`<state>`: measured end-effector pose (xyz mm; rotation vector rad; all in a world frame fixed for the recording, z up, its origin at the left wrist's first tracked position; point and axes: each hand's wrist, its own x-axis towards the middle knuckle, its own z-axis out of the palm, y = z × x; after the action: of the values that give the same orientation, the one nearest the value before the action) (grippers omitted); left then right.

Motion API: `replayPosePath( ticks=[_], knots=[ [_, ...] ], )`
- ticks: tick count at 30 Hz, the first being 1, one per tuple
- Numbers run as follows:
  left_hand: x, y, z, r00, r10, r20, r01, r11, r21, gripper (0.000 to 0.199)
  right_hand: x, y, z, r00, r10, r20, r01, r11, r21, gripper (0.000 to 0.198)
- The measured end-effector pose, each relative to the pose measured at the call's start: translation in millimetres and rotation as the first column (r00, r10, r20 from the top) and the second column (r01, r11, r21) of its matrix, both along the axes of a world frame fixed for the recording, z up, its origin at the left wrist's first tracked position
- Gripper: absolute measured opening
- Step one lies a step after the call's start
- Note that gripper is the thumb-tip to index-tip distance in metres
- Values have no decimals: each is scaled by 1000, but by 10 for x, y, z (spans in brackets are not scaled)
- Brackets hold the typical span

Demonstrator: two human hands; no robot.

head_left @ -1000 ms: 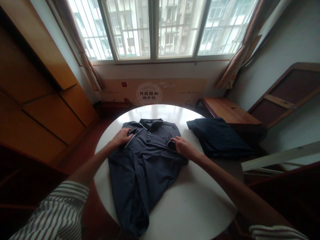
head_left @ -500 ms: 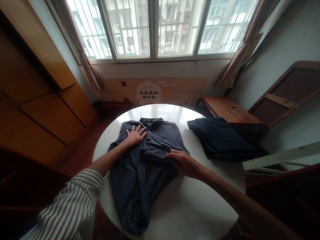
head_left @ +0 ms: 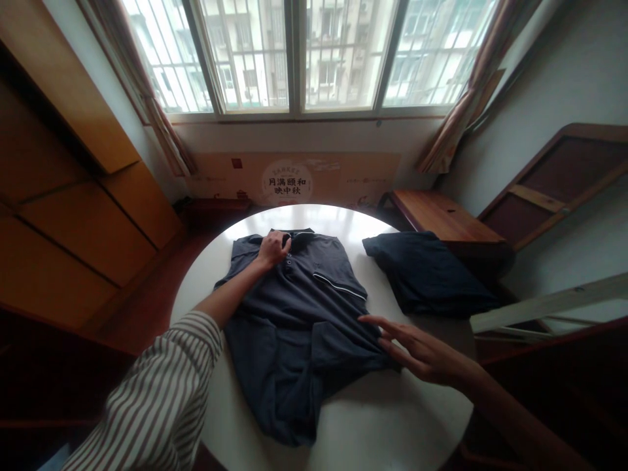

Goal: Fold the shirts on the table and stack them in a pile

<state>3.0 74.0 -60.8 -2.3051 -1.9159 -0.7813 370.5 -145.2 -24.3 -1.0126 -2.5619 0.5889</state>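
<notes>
A dark blue polo shirt point(head_left: 333, 307) with a white-trimmed collar, a buttoned placket and a white-edged cuff lies front up across the round white table point(head_left: 383, 418). Its lower part is bunched and folded toward the near side. My left hand point(head_left: 273, 248) is at the collar, fingers curled in on the cloth by the buttons; the fingertips are partly hidden. At the shirt's right edge, my right hand point(head_left: 422, 353) has its fingers stretched and apart, the tips touching or just over the fabric.
A folded dark garment point(head_left: 432, 271) lies on the right of the table. Beyond it stands a low wooden stand point(head_left: 449, 219), with a pale wooden bar point(head_left: 549, 304) nearer on the right. Yellow-brown cabinets point(head_left: 63, 248) line the left, and the barred window point(head_left: 294, 59) is ahead.
My left hand has slid up from the chest to the collar, its spread fingers now curled. My right hand has moved right and nearer, pulling the shirt's side outward and loosening its fingers.
</notes>
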Motion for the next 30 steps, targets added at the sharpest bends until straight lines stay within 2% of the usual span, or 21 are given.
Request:
replayPosePath(
  ticks=[2,5,9,13,16,19,22,26,28,30],
  knots=[
    [113,113,42,999,-38,-30,38,999,2,46,-189,165,31,997,-38,69,37,999,26,37],
    [236,268,86,994,-59,-95,57,998,-30,51,-559,533,76,995,-34,91,24,993,112,30],
    [300,373,126,982,-169,-85,158,980,-124,31,-1029,1271,87,991,-103,91,83,976,201,27],
    [276,341,163,955,-273,-114,265,961,-84,26,-1374,2100,15,960,-243,136,188,927,324,42],
    [239,283,175,911,-368,-187,362,930,-67,27,-1538,2525,-70,958,-214,191,142,933,330,44],
    [226,251,155,847,-438,-300,425,898,-109,27,-1633,2711,-166,957,-176,232,99,946,308,31],
    [243,239,113,774,-507,-380,477,861,-177,24,-1672,2751,-256,950,-196,242,117,944,307,34],
    [244,193,86,718,-582,-381,538,812,-226,17,-1655,2751,-294,942,-204,266,125,950,287,35],
    [210,156,98,720,-613,-327,573,790,-218,12,-1632,2749,-263,939,-197,283,120,956,268,32],
    [158,134,114,775,-590,-225,571,807,-150,16,-1620,2735,-220,936,-206,287,132,958,256,29]
  ],
)
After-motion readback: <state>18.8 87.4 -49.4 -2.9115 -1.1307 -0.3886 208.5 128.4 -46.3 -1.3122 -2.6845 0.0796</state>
